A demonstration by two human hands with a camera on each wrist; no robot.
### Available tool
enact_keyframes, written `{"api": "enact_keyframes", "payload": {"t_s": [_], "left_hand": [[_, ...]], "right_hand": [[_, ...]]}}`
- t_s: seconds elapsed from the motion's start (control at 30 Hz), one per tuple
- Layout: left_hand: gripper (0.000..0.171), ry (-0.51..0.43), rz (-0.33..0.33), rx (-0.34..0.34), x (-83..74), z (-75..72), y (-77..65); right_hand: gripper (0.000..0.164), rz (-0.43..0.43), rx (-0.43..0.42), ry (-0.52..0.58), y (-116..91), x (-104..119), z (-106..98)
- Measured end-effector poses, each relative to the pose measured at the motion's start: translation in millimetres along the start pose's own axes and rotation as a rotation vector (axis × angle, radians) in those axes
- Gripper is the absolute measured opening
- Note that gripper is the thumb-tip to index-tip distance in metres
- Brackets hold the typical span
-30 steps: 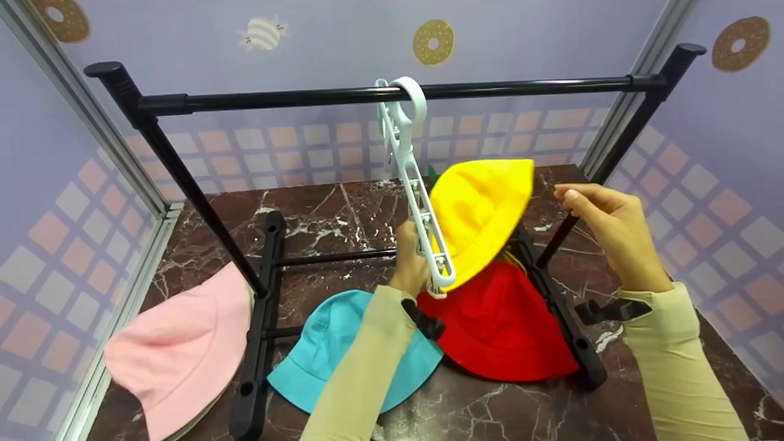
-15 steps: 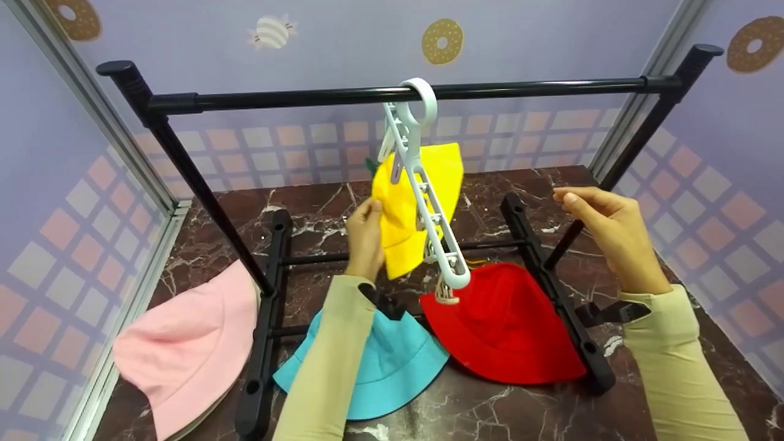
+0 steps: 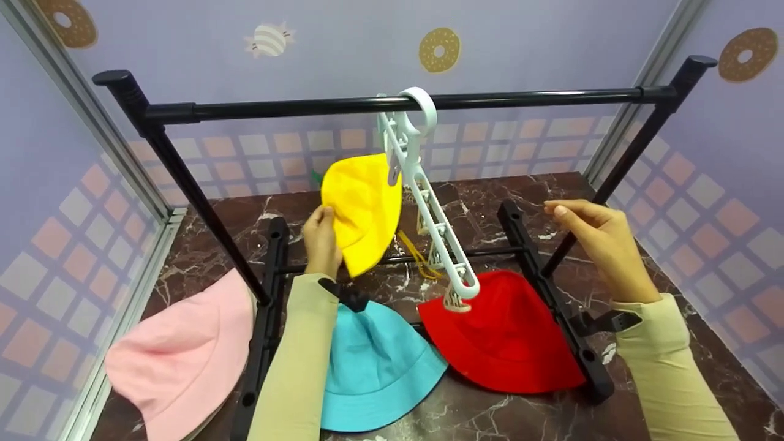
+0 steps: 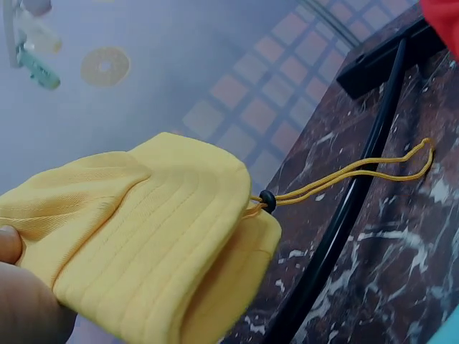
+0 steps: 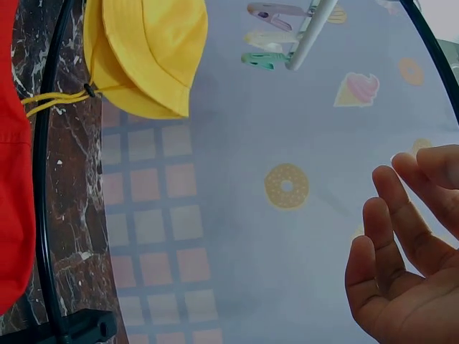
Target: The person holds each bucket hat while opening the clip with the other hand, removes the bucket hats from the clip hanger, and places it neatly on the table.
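Observation:
My left hand (image 3: 321, 245) grips a folded yellow bucket hat (image 3: 364, 211) by its left side, off the table and left of the hanger. A yellow cord (image 4: 323, 185) with a black toggle trails from the hat's brim in the left wrist view. The pale mint clip hanger (image 3: 436, 223) hangs by its ring from the black rail (image 3: 294, 108), pointing toward me, with several clips (image 5: 269, 37) below its bar. My right hand (image 3: 603, 245) hovers near the rack's right post, its fingers loosely bent and holding nothing.
A blue hat (image 3: 380, 373) and a red hat (image 3: 505, 337) lie on the dark marbled table (image 3: 484, 416). A pink hat (image 3: 177, 349) lies outside the rack's left foot (image 3: 262, 343). Rack posts flank both sides, and patterned walls stand behind.
My left hand has carried the yellow hat leftward, from right of the hanger, behind it, to its left side. The right hand has barely moved.

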State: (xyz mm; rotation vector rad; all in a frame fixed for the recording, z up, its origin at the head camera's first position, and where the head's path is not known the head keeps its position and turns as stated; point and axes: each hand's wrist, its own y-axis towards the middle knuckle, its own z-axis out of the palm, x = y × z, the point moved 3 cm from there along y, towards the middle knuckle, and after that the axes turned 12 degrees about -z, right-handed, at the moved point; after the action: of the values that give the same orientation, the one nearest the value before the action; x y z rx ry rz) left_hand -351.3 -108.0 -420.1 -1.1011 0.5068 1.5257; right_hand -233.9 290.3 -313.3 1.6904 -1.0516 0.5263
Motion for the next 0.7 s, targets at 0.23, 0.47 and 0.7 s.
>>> {"api": "enact_keyframes", "payload": {"t_s": [0.23, 0.47, 0.7], "left_hand": [[0.023, -0.024, 0.001, -0.079, -0.6, -18.7, 16.4], [0.027, -0.043, -0.037, -0.109, 2.5, -35.3, 28.6], [0.043, 0.048, -0.105, -0.109, 5.0, -53.4, 35.0]], "right_hand": [[0.033, 0.026, 0.019, 0.004, -7, -6, 5], [0.035, 0.033, 0.061, -0.028, -15, -10, 12], [0.034, 0.039, 0.055, 0.041, -19, -11, 16]]}}
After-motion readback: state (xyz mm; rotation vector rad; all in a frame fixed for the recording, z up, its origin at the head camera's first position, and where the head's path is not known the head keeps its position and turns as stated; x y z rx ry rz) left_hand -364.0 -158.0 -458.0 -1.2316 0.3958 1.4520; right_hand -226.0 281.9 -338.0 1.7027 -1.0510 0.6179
